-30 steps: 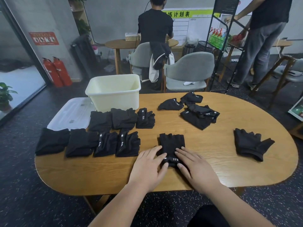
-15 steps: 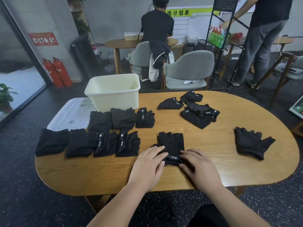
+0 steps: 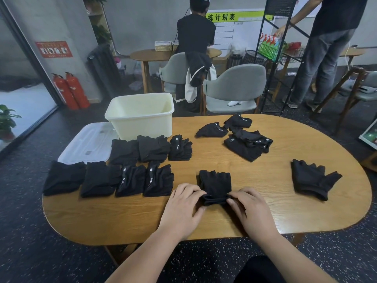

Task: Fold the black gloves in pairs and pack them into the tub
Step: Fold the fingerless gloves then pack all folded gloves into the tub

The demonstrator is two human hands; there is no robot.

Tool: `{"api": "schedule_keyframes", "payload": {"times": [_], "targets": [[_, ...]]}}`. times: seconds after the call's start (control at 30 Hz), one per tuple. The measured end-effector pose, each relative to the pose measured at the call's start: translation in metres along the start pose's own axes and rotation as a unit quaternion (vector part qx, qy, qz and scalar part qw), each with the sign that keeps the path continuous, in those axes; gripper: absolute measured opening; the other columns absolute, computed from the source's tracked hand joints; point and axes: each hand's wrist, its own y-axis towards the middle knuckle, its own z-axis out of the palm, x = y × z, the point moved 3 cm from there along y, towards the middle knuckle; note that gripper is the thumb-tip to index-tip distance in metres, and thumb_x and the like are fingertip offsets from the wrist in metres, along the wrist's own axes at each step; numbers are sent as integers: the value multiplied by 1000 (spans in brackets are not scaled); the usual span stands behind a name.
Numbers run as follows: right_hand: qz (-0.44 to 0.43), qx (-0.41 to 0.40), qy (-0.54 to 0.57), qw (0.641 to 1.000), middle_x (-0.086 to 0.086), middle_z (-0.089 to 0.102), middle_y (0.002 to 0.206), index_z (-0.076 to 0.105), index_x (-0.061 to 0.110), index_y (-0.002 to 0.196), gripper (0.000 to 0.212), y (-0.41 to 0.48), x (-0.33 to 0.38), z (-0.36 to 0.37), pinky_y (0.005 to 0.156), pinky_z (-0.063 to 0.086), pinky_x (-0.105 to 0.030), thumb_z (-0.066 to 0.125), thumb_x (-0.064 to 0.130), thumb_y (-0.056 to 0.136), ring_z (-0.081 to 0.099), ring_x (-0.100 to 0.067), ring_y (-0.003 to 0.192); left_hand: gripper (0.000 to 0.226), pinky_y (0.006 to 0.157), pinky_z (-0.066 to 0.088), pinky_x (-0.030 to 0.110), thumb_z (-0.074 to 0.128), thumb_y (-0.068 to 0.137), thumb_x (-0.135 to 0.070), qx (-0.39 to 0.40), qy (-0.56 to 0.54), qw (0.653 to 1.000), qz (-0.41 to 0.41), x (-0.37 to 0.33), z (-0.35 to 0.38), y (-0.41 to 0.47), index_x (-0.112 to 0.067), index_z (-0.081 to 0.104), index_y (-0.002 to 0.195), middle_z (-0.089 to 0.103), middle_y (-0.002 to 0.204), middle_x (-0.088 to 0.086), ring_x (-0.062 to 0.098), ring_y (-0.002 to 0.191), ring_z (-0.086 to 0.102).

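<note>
A stacked pair of black fingerless gloves (image 3: 215,181) lies flat near the table's front edge, fingers pointing away from me. My left hand (image 3: 184,207) pinches the left end of its cuff and my right hand (image 3: 247,209) pinches the right end; the cuff edge is lifted and rolled a little. Several folded pairs (image 3: 114,174) sit in two rows to the left. Loose gloves (image 3: 242,137) are heaped at the back, and a flat pair (image 3: 310,178) lies at the right. The cream tub (image 3: 140,116) stands at the back left.
The tub's translucent lid (image 3: 87,144) lies on the table's left corner. The oval wooden table (image 3: 265,217) ends close to my arms. Behind it stand two grey chairs (image 3: 234,88), a black wire rack (image 3: 279,58), and two people.
Both hands slid back from pressing flat on the gloves to the cuff end, and their fingers curled to pinch and lift the cuff edge.
</note>
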Motion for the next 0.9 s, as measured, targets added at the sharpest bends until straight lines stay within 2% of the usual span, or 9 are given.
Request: {"api": "schedule_keyframes", "payload": {"times": [0.13, 0.17, 0.23, 0.37, 0.43, 0.53, 0.63, 0.83, 0.9], "targets": [[53, 38, 26, 998, 32, 48, 105, 72, 27, 127, 46, 0, 2, -6, 87, 47, -20, 44, 57, 106, 52, 5, 101, 38, 116, 32, 28, 47, 107, -50, -28, -13, 1000, 2, 1, 1, 0, -28, 66, 132, 43, 131, -23, 2, 133, 34], [64, 60, 34, 996, 33, 47, 106, 68, 32, 133, 49, -1, 2, -6, 87, 44, -18, 43, 63, 104, 52, 7, 103, 38, 115, 34, 29, 46, 107, -50, -36, -20, 999, -2, 3, 1, 1, -26, 67, 129, 44, 129, -23, 2, 131, 36], [80, 99, 48, 991, 28, 49, 106, 59, 44, 140, 50, -3, 2, -7, 85, 43, -15, 54, 69, 97, 54, 7, 101, 41, 111, 38, 30, 42, 107, -53, -49, -39, 998, -19, 6, 1, 2, -25, 68, 121, 48, 123, -24, 2, 125, 39], [144, 113, 105, 977, 19, 61, 100, 66, 44, 132, 44, 4, -2, -6, 81, 46, -11, 69, 59, 91, 60, 7, 94, 54, 107, 41, 33, 34, 105, -67, -65, -67, 995, -44, 10, -2, 3, -28, 70, 111, 57, 111, -23, 0, 116, 46], [181, 123, 142, 965, 18, 70, 93, 67, 47, 123, 33, 7, -5, -5, 87, 53, -23, 75, 50, 91, 62, 6, 94, 50, 106, 41, 32, 36, 102, -73, -59, -83, 993, -64, 10, -3, 3, -35, 67, 109, 57, 107, -25, -1, 111, 49], [205, 145, 189, 949, 19, 76, 85, 65, 44, 117, 29, 9, -3, -5, 91, 54, -35, 78, 39, 92, 68, 2, 91, 24, 111, 37, 27, 52, 100, -67, -60, -112, 987, -97, 12, -3, 3, -48, 55, 113, 58, 99, -26, -1, 107, 52], [222, 151, 233, 935, 10, 76, 75, 62, 39, 118, 31, 12, 3, -8, 88, 54, -36, 78, 31, 93, 72, -4, 79, 24, 113, 35, 29, 60, 101, -56, -65, -115, 987, -92, 10, -3, 1, -46, 53, 122, 58, 90, -26, -5, 102, 49], [198, 96, 175, 960, 16, 73, 77, 64, 44, 112, 33, 8, 5, -7, 76, 52, -28, 84, 37, 87, 68, -1, 79, 28, 105, 40, 31, 44, 110, -49, -46, -26, 998, -29, 0, -7, 5, -42, 56, 135, 61, 97, -20, 3, 101, 47], [162, 74, 114, 977, 19, 67, 88, 64, 46, 117, 34, 5, 2, -3, 76, 51, -27, 81, 45, 87, 63, -1, 85, 32, 102, 44, 34, 39, 112, -48, -49, -2, 999, -4, -1, -2, 5, -38, 60, 134, 64, 104, -19, 6, 105, 51]]}}
